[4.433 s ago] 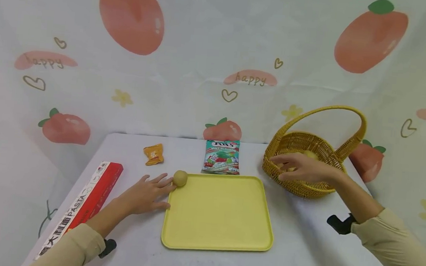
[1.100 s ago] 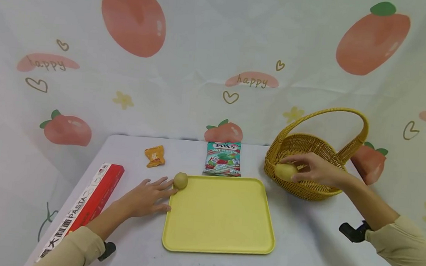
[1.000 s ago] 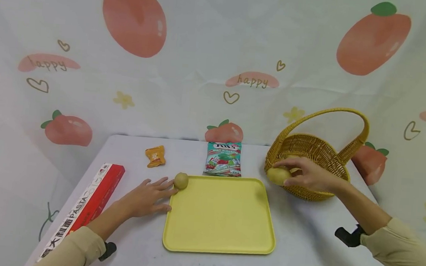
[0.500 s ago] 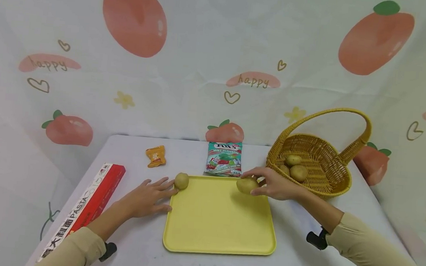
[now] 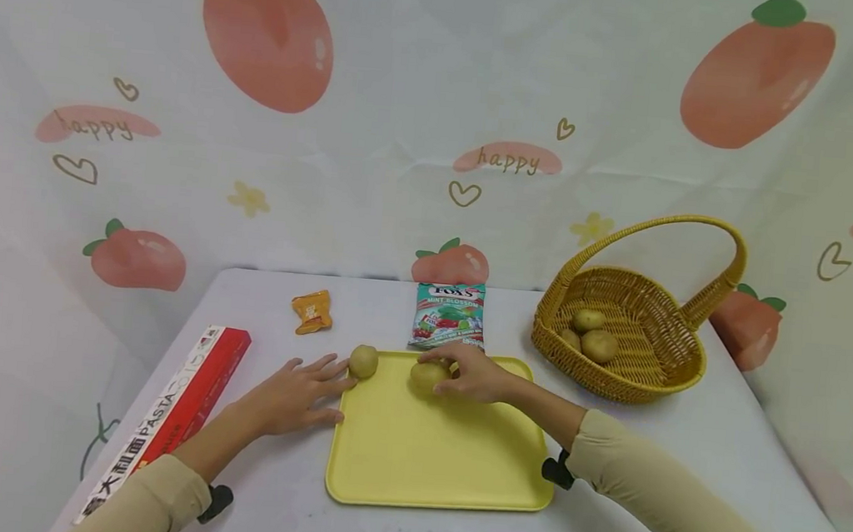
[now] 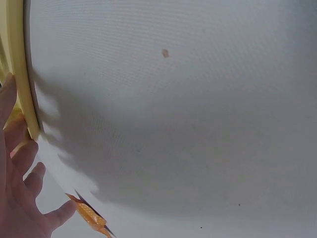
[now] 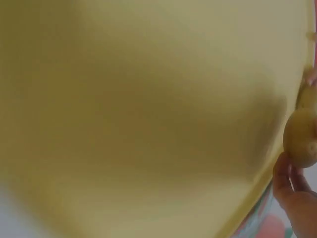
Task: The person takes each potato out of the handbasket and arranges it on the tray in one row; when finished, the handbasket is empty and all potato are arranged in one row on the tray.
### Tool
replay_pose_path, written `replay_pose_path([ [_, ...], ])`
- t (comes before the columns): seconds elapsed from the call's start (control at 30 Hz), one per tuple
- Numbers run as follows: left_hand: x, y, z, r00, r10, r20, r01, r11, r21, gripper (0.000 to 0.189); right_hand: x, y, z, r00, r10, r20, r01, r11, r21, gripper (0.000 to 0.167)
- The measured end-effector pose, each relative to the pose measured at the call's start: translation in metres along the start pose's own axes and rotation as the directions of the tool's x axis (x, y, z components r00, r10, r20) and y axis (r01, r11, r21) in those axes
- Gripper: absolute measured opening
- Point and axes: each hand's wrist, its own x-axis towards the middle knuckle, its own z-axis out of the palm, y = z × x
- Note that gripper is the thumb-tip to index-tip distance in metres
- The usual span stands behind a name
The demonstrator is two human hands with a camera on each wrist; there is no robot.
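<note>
Shifting leftward from the far right corner of the yellow tray (image 5: 441, 459), the carried potato (image 5: 428, 376) is now lying within the tray's outline, near the middle of its far edge; whether it is touching the surface is hard to tell. The right hand (image 5: 474, 374) is pinching this potato, its grip closing thumb and fingers about the sides. The corner potato (image 5: 363, 361) is sitting at the tray's far left corner. Just beside it, the left hand (image 5: 294, 396) is spreading its fingers toward the tray's left edge, its grip holding nothing. Beyond the far edge, a Fox's candy bag (image 5: 449, 318) is lying, and an orange packet (image 5: 312, 312) is resting farther left. A red-and-white pasta box (image 5: 211, 374) is lying along the table's (image 5: 266, 487) left side. On the right, a wicker basket (image 5: 612, 387) is holding three potatoes (image 5: 599, 346).
</note>
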Motion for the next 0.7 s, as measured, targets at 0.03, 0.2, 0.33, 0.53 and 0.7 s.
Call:
replay_pose_path([
  [0.03, 0.0, 0.0, 0.0, 1.0, -0.001, 0.001, 0.001, 1.0, -0.002, 0.064, 0.004, -0.001, 0.004, 1.0, -0.014, -0.002, 0.014, 1.0, -0.007, 0.044],
  [0.2, 0.0, -0.001, 0.001, 1.0, 0.003, 0.0, -0.003, 1.0, -0.001, 0.063, 0.023, -0.006, 0.02, 0.999, -0.02, -0.035, 0.019, 0.999, -0.035, 0.044],
  [0.33, 0.0, 0.0, 0.0, 1.0, 0.01, -0.004, -0.01, 1.0, -0.004, 0.063, 0.034, -0.008, 0.026, 0.996, 0.022, -0.087, -0.027, 0.998, -0.062, 0.044],
  [0.53, 0.0, -0.001, 0.0, 1.0, 0.021, -0.007, -0.021, 1.0, 0.002, 0.062, 0.042, -0.009, 0.033, 0.984, 0.044, -0.174, -0.055, 0.997, -0.059, 0.037],
  [0.7, 0.0, -0.001, 0.0, 1.0, 0.027, -0.013, -0.027, 1.0, 0.006, 0.062, 0.042, -0.01, 0.035, 0.981, 0.056, -0.188, -0.074, 0.993, -0.09, 0.033],
])
